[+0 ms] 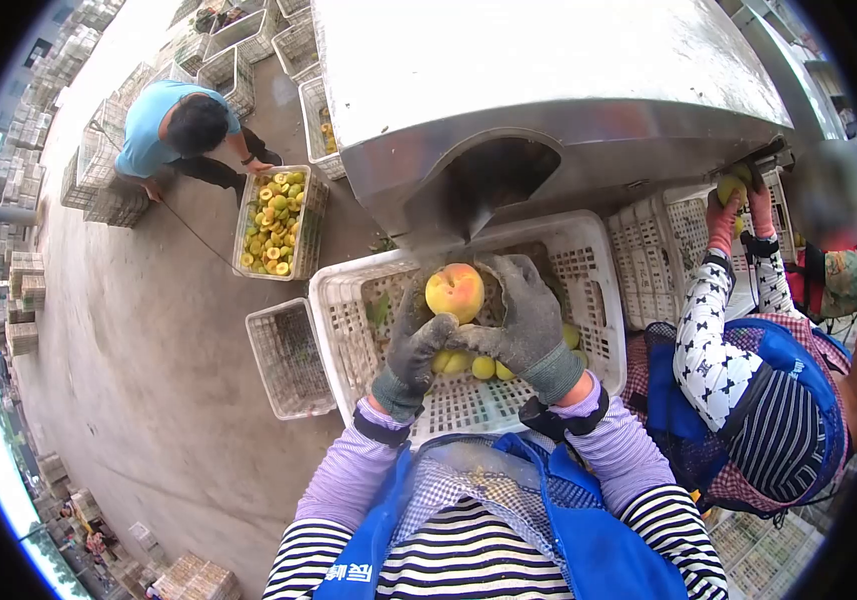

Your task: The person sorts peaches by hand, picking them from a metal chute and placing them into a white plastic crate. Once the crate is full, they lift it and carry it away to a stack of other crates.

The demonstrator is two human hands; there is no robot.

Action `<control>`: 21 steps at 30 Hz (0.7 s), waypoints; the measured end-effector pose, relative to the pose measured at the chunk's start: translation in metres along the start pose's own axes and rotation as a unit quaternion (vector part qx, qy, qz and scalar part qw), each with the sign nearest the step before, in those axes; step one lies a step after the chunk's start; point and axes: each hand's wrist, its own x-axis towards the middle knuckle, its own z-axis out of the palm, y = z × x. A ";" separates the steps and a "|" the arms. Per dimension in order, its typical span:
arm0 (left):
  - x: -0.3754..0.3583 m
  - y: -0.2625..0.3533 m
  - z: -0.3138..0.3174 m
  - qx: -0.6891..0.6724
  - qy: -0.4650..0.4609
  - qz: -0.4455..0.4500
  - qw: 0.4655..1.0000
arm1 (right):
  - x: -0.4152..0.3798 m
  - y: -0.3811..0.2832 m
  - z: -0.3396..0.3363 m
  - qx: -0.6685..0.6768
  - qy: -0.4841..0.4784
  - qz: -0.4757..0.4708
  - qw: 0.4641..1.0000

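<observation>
A yellow-orange peach (455, 290) with a red blush sits between my two grey-gloved hands, over a white plastic crate. My left hand (415, 352) holds it from the left, with the thumb at its lower edge. My right hand (523, 318) curves round its right side, the fingers bent behind it. Below the hands, several green-yellow fruits (484, 367) lie in the white crate (597, 290). My hands partly hide the crate's inside.
A metal machine (569, 140) with a dark spout (489, 175) overhangs the crate. Left, a person in a blue shirt (174, 125) grips a crate of cut fruit (274, 225); a smaller crate (292, 360) stands on the floor. At right, a co-worker's pink-gloved hands (724, 220) hold fruit.
</observation>
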 end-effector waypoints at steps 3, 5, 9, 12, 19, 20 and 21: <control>0.011 0.006 0.009 -0.020 -0.012 -0.020 1.000 | 0.006 -0.002 -0.008 -0.033 0.018 -0.012 0.999; 0.019 0.009 0.017 -0.142 0.019 -0.066 0.988 | 0.021 0.005 -0.006 -0.094 0.048 -0.041 0.994; 0.015 -0.012 -0.002 0.339 -0.040 0.254 0.905 | 0.064 0.039 0.020 -0.209 0.042 0.027 0.977; 0.014 -0.036 -0.036 0.300 -0.055 0.209 0.929 | 0.096 0.053 0.034 -0.186 0.042 0.022 0.981; -0.004 -0.010 -0.026 0.301 0.069 0.137 0.941 | 0.104 0.027 0.012 -0.023 0.067 0.008 0.997; -0.004 -0.005 -0.023 0.308 0.071 0.145 0.938 | 0.084 0.011 -0.001 0.021 -0.009 0.028 0.999; -0.003 -0.004 -0.022 0.314 0.074 0.152 0.934 | 0.058 -0.002 -0.007 0.064 -0.086 0.048 0.993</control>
